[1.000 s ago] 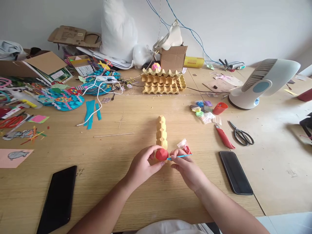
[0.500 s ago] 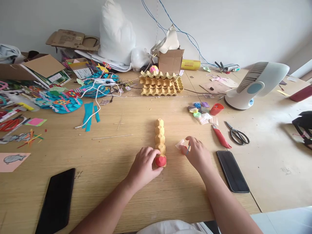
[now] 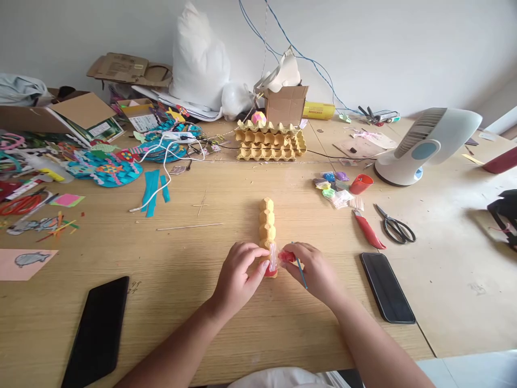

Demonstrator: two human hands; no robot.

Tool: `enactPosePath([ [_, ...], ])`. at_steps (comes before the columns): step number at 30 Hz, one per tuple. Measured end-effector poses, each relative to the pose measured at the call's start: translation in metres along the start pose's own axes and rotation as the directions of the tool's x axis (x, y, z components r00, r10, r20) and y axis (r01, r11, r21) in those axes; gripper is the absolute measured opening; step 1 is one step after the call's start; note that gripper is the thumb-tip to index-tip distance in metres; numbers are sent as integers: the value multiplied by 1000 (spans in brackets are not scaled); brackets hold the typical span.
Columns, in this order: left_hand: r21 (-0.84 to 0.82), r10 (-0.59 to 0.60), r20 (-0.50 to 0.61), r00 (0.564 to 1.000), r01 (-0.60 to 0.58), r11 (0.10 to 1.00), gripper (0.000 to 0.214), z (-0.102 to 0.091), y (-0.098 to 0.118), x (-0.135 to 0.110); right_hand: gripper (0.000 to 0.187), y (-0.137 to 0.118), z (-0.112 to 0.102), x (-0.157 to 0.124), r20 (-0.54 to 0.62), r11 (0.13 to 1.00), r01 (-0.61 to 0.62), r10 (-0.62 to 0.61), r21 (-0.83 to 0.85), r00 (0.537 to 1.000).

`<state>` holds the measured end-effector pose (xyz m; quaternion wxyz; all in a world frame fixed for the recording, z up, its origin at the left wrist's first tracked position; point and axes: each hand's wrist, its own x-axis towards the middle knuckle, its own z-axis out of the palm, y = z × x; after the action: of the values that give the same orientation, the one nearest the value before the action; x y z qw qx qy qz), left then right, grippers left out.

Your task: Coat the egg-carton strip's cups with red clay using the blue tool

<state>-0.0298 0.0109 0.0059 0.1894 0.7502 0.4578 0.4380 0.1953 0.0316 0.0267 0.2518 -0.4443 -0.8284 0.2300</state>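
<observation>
A yellow strip of egg-carton cups [image 3: 267, 218] lies lengthwise in front of me, its nearest cup covered in red and now partly hidden. My right hand [image 3: 317, 272] grips a small clear bag of red modelling clay [image 3: 286, 256] just right of that cup. A thin blue stick [image 3: 301, 274] is also caught in the right hand, slanting down past the fingers. The bag's clear plastic end [image 3: 273, 257] stretches left over the strip. My left hand [image 3: 238, 275] is closed at this end, thumb and fingertips pinching the plastic.
Right of the hands are a red-handled cutter [image 3: 369, 229], scissors [image 3: 396, 225], a phone [image 3: 386, 287], a red cup [image 3: 361, 184] and bagged clay [image 3: 331, 186]. A tablet [image 3: 97, 331] lies near left. Egg cartons [image 3: 269, 143] and a white fan [image 3: 424, 145] stand farther back.
My right hand has brought the bag of red clay leftward to the strip's near end. My left hand has come off the red cup and taken hold of the bag's plastic. The view shifted slightly.
</observation>
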Motion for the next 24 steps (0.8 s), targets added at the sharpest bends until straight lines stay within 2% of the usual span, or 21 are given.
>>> enactPosePath([
  [3, -98, -68, 0, 998, 68, 993, 11, -1, 2, 0, 8, -6, 3, -2, -4, 996, 93, -93, -10, 996],
  [7, -204, -240, 62, 969, 248, 947, 10, -2, 5, -1, 10, -6, 5, -3, -39, 994, 111, -112, -18, 993],
  [12, -289, -316, 100, 944, 331, 898, 14, -1, 6, -4, 8, -7, 4, -3, -54, 990, 137, -139, -40, 989],
  [18, -539, -420, 198, 885, 457, 708, 19, 1, 5, -5, 10, -8, 6, -4, -68, 989, 146, -146, -9, 987],
  [21, -530, -428, 203, 881, 466, 709, 20, 2, 4, -6, 10, -7, 8, -4, -77, 989, 145, -146, -17, 986],
  [24, -471, -408, 181, 895, 443, 762, 23, 2, 4, -6, 9, -8, 8, -4, -79, 988, 148, -150, -40, 986],
])
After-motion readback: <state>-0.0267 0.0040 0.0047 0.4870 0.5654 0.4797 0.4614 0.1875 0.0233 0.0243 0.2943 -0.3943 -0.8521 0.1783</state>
